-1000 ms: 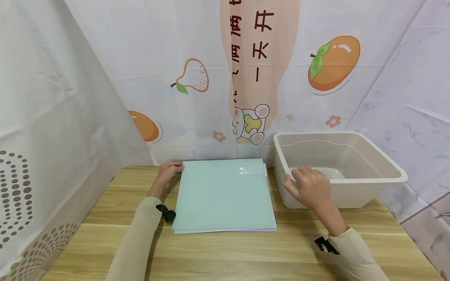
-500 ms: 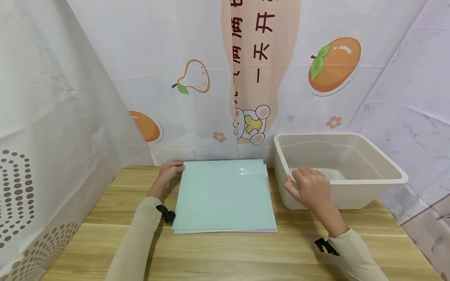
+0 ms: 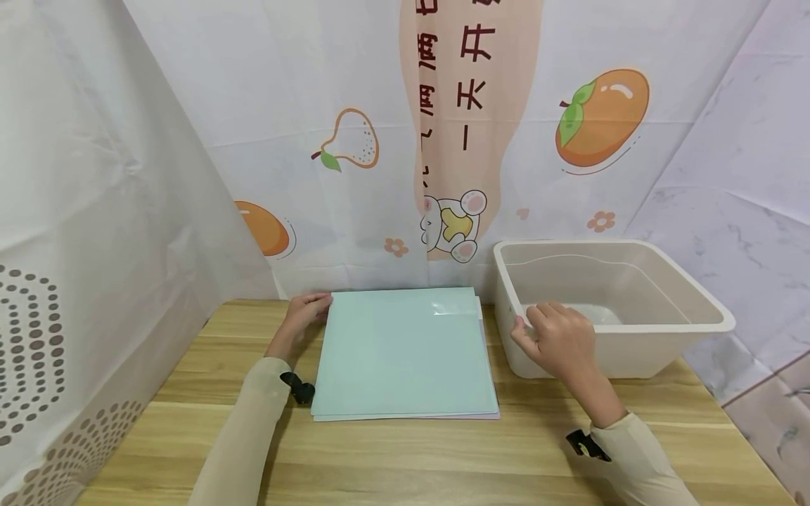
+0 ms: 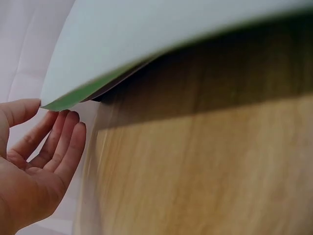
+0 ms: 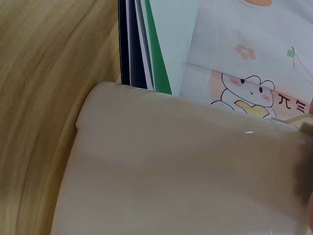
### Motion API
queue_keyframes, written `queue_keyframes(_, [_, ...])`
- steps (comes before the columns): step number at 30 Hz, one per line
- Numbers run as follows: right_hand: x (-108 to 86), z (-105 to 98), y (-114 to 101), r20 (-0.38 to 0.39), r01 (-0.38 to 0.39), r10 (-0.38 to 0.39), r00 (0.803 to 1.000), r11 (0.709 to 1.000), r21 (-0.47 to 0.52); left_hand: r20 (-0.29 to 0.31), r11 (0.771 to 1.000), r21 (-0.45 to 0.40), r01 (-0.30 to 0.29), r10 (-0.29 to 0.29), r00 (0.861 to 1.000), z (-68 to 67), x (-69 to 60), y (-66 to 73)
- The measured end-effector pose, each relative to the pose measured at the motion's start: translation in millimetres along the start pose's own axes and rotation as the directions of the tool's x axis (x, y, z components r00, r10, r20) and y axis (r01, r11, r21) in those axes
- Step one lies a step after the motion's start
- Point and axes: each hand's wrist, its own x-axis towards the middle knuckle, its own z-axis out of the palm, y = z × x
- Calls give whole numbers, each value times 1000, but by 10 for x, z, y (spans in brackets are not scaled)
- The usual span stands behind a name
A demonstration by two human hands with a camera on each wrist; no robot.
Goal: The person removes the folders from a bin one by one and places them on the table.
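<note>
A pale green folder (image 3: 405, 351) lies on top of a small stack, with a glossy patch near its far right corner. Edges of other layers stick out beneath it; in the right wrist view the dark, lilac and green edges (image 5: 159, 63) fan apart. My left hand (image 3: 306, 310) pinches the far left corner, thumb above and fingers under; the left wrist view shows that edge raised off the wood. With my right hand (image 3: 560, 336) I grip the near left rim of a beige plastic bin (image 3: 639, 351). Only a sliver of that hand shows in the right wrist view.
The wooden table (image 3: 405, 464) carries both the stack and the bin. A printed white curtain (image 3: 354, 232) hangs right behind them, and another white sheet (image 3: 114, 232) closes off the left side. Black straps (image 3: 587, 445) sit on both sleeves.
Both hands hold their places on the folder and the bin. Only the head view has shifted very slightly.
</note>
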Motion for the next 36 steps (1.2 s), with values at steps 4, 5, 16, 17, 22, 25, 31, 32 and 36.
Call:
queue_keyframes(4, [-3, 15, -7, -5, -1, 1, 1000, 1000, 2, -27, 1000, -19, -12, 11, 1000, -13, -22, -6])
queue_keyframes(5, [-4, 20, -8, -6, 0, 0, 1000, 1000, 1, -30, 1000, -17, -14, 14, 999, -14, -31, -5])
queue_keyframes(16, [-19, 34, 37, -18, 11, -12, 1000, 1000, -12, -52, 988, 47, -148, 150, 987, -12, -223, 241])
queue_keyframes(17, [-23, 36, 45, -18, 13, -13, 1000, 1000, -13, -66, 983, 58, -176, 180, 982, -8, -236, 281])
queue_keyframes(22, [-51, 29, 87, -2, 16, -16, 1000, 1000, -4, -101, 951, 111, -290, 301, 948, 36, -314, 491])
queue_keyframes(25, [-71, 13, 118, 38, 16, -17, 999, 1000, 20, -90, 926, 126, -356, 369, 925, 82, -379, 619])
queue_keyframes(31, [-128, -47, 215, 199, -17, 2, 980, 997, 74, -65, 861, 140, -489, 501, 863, 183, -512, 896])
queue_keyframes(32, [-135, -56, 232, 231, -33, 13, 973, 996, 83, -58, 854, 132, -503, 513, 857, 198, -531, 935])
queue_keyframes(36, [-115, -97, 267, 354, -111, 65, 933, 988, 111, -21, 830, 121, -545, 551, 834, 262, -630, 1068])
